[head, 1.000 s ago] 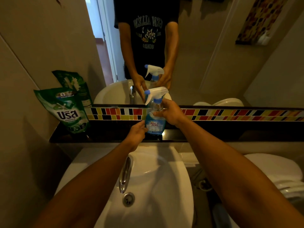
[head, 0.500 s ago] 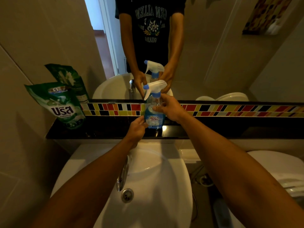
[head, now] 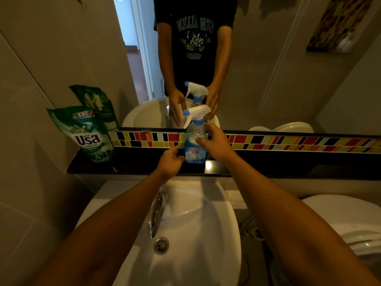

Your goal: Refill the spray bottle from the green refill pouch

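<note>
The spray bottle (head: 194, 148), clear with a blue label and a white trigger head, stands upright on the black ledge (head: 134, 167) under the mirror. My right hand (head: 215, 144) curves round its upper body, thumb across the front and fingers behind the neck. Low on the bottle's left side is my left hand (head: 170, 162), fingers relaxed and pointing at the base, the thumb just at its edge. The green refill pouch (head: 88, 137) leans upright against the wall at the ledge's left end, well apart from both hands.
A white sink (head: 195, 244) with a chrome tap (head: 155, 213) lies directly below my arms. A white toilet (head: 346, 221) sits at the right. The mirror (head: 268, 69) above the coloured tile strip reflects the bottle, hands and pouch.
My left hand has loosened from the bottle's base and its fingers have straightened. My right hand has slid slightly back off the bottle's shoulder. The bottle stays on the ledge.
</note>
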Tool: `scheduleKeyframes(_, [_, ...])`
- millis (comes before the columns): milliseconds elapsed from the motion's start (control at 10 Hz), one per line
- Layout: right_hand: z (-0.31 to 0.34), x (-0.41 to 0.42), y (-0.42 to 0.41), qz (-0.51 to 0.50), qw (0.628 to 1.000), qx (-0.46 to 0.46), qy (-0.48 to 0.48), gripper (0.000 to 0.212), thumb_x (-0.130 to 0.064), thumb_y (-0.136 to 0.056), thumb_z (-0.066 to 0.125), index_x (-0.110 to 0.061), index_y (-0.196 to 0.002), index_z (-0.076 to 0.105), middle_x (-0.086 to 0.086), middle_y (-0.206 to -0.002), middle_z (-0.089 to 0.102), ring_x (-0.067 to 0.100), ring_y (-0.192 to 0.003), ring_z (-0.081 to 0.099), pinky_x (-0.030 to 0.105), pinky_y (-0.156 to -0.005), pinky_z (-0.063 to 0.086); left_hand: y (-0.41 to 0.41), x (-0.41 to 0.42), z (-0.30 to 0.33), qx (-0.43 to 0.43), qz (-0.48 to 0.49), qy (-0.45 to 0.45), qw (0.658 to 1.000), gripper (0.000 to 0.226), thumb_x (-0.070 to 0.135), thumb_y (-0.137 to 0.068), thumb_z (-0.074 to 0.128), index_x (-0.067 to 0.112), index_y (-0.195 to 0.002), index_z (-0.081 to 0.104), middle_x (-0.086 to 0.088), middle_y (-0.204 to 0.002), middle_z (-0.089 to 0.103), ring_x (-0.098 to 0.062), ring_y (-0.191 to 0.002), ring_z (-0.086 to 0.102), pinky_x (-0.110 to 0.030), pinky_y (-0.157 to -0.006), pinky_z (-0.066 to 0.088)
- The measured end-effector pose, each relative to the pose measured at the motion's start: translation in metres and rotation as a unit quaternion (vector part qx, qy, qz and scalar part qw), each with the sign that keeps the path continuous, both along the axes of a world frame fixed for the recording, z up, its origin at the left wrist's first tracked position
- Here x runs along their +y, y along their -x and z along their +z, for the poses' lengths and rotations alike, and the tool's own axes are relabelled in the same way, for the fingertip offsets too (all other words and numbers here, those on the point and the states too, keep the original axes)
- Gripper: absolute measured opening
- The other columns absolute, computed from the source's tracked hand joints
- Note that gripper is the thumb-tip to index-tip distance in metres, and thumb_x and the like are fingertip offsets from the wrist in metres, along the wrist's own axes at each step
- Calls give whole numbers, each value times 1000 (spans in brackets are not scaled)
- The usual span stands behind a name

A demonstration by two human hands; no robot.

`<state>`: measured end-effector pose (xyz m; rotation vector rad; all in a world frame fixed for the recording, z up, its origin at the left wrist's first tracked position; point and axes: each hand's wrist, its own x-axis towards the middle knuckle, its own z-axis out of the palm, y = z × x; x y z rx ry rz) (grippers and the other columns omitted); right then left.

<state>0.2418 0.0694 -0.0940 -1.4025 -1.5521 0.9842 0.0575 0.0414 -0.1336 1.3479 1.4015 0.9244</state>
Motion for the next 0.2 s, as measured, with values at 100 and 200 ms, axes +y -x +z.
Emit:
scheduleKeyframes(100, [10, -15, -1, -29, 999, 23, -19, 49, -11, -99, 71, -14, -145, 55, -24, -113, 61, -4, -97, 61, 5, -65, 52, 23, -5, 16, 117, 10, -16, 993, 55, 9, -95, 60, 16, -146, 42, -9, -132, 59, -7, -96, 55, -16, -68, 45])
scheduleKeyframes(200, [27, -38, -2, -66, 994, 71, -56, 37, -14, -102, 68, -24, -136, 57, -26, -107, 58, -2, -95, 62, 5, -63, 54, 43, -8, 46, 172, 10, -73, 982, 50, 16, -93, 62, 22, -141, 49, -6, -124, 64, -8, -98, 57, -26, -78, 51])
